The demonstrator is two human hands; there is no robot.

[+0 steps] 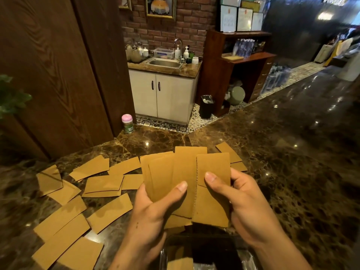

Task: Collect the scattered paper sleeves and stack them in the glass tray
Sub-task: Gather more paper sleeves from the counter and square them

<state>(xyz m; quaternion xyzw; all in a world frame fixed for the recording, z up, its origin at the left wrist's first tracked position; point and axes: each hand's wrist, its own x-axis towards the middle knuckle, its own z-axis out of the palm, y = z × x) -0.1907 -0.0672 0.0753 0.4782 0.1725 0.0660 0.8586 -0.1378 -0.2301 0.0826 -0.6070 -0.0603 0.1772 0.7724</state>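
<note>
Glass tray [163,259] lies cropped and blurred beneath sleeves [185,172].

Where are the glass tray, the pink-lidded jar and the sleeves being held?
glass tray [248,257]: head view, its right rim.
pink-lidded jar [127,118]: head view, its pink lid.
held sleeves [185,168]: head view, middle of the fan.
</note>
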